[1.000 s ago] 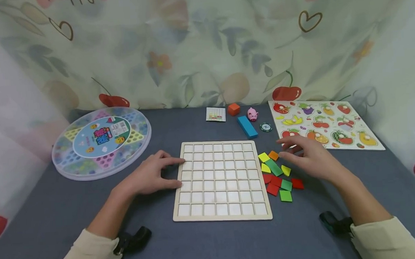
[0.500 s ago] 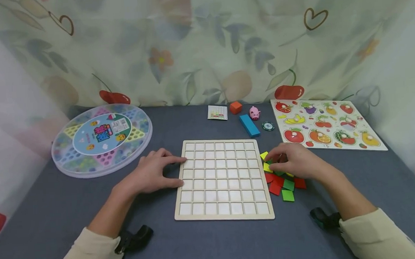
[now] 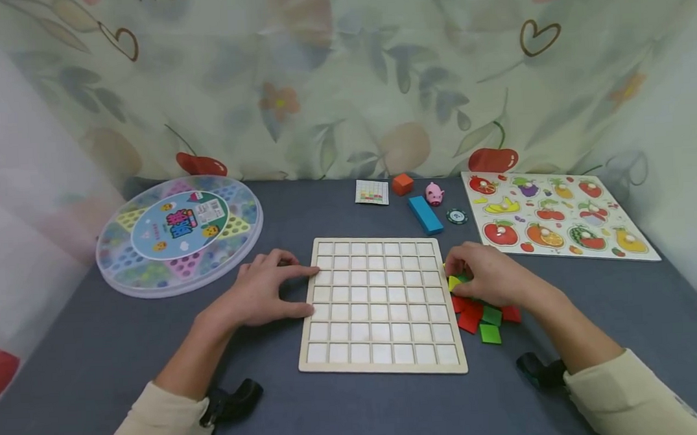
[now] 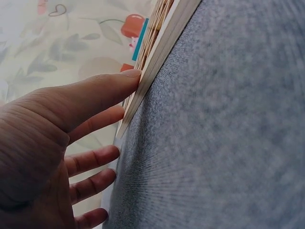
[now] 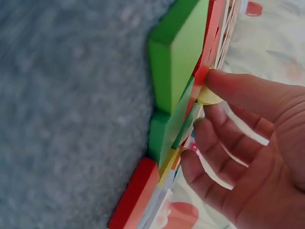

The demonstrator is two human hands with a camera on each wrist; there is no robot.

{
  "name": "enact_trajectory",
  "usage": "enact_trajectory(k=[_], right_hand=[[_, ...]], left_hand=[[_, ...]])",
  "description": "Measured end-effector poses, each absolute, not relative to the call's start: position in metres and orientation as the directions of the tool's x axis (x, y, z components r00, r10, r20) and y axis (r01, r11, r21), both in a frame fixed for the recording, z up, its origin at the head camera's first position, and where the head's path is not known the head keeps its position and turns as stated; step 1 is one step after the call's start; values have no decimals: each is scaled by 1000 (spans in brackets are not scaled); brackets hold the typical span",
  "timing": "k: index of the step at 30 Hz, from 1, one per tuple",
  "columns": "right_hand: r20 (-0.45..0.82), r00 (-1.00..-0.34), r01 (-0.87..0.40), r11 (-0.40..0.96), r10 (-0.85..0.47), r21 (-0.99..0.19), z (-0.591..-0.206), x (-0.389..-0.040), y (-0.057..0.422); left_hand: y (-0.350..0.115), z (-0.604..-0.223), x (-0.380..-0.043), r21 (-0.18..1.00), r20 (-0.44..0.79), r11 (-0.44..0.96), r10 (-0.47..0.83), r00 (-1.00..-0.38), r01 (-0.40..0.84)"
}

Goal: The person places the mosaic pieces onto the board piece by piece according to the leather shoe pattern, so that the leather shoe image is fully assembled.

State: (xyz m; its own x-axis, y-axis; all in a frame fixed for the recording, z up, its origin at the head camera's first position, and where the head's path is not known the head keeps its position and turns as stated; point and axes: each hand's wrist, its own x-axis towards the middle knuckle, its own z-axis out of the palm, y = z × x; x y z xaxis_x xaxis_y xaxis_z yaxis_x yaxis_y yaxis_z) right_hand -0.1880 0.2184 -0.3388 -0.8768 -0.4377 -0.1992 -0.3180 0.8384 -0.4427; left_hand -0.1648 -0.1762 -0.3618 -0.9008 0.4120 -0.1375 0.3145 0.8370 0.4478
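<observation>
A pale wooden board (image 3: 380, 307) with a grid of white squares lies mid-table. At its left edge, the thumb and index fingertip of my left hand (image 3: 258, 289) touch the frame, fingers fairly straight. In the left wrist view the thumb (image 4: 102, 93) rests on the board's side. Over a small pile of coloured tiles right of the board is my right hand (image 3: 491, 273). Its thumb and index finger pinch a yellow tile (image 5: 208, 97), seen in the right wrist view. Red tiles (image 3: 471, 317) and a light green tile (image 3: 490, 334) show below the hand, which hides part of the pile.
At the back left lies a round game board (image 3: 180, 231). A fruit picture board (image 3: 558, 211) is at the back right. Between them are a small printed card (image 3: 372, 192), an orange cube (image 3: 402, 184), a blue block (image 3: 425, 215), a pink pig (image 3: 434, 193) and a chip (image 3: 457, 216).
My right hand has come left and down onto the tile pile, and its thumb and index finger have closed on a yellow tile. The left hand stays at the board's edge.
</observation>
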Motion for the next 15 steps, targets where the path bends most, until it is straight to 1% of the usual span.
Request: enact_trajectory(k=[4,8,11,15], right_hand=[[-179,-885,-304,825,-429,-476,-335,-186,219],[-97,-899,-332,809,-426,-485,-331,-185,220],[-56,-892,-365,789,-448,-494,-329,-187,216],[-60,-876,-383,767,-478,-514,-328,-189,205]], left_hand=[[-176,-363,-164,452,-133,833,415,-900,318],[-175,-363,-164,453,-129,833,415,-901,319],[-175,-363,-164,452,-129,835,410,-903,314],[-177,-364,-163,452,-133,838,401,-906,305]])
